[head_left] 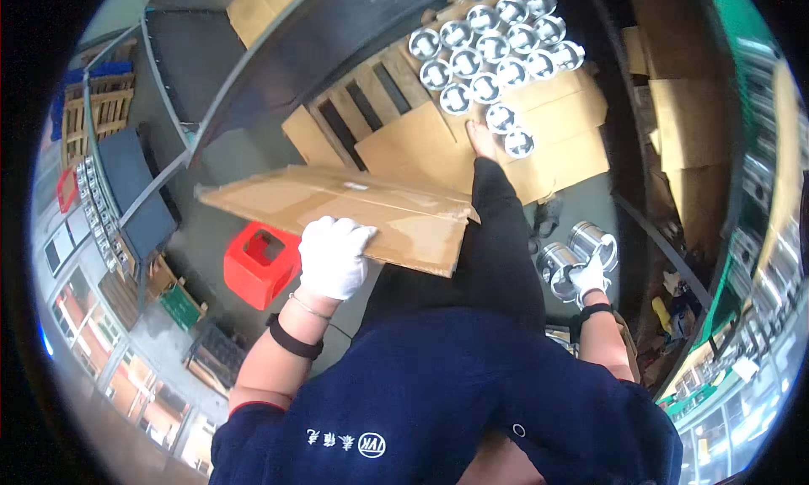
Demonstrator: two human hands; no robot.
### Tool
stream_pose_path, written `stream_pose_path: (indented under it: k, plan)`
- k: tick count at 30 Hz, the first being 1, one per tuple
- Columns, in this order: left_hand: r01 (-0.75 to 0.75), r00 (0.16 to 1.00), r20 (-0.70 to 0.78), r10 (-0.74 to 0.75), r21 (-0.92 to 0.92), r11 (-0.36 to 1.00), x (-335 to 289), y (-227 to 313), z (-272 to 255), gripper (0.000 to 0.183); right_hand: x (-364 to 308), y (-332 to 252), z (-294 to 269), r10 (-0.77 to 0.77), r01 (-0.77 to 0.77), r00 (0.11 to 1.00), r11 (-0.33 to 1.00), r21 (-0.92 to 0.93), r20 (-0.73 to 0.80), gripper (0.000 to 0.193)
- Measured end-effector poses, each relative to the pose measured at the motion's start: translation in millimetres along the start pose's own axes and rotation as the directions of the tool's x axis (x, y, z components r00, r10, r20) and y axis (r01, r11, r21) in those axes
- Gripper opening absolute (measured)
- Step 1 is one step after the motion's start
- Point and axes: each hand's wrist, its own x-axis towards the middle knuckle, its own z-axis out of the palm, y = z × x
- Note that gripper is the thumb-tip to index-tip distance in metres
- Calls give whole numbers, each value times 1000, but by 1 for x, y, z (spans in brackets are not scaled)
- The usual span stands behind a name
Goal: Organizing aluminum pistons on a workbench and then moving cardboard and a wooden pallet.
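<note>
My left hand (335,259), in a white glove, is closed on the near edge of a folded brown cardboard sheet (404,219), which it holds tilted in front of my legs. In a white glove too, my right hand (593,276) grips two shiny metal pistons (557,264) side by side, low at my right; its fingertips are partly hidden among them. Several more pistons (492,47) stand in rows on flat cardboard (565,148) ahead of me, with two set a little nearer, beside my foot.
Under the flat cardboard lies a wooden pallet (379,93) with open slats. A red plastic stool (261,266) stands on the floor at my left. Dark metal frame bars (244,64) curve across the left and right. At far right, more metal parts line a green-edged bench (691,388).
</note>
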Motion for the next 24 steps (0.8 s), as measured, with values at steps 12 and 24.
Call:
stream_pose_path:
  k: [12, 24]
  plan:
    - [417, 767, -262, -586, -491, 765, -109, -52, -128, 28, -191, -9, -117, -287, 234, 871, 956, -178, -398, 46]
    - [319, 594, -413, -691, -667, 673, -19, 30, -185, 18, -156, -55, -425, -660, 814, 521, 574, 84, -542, 42]
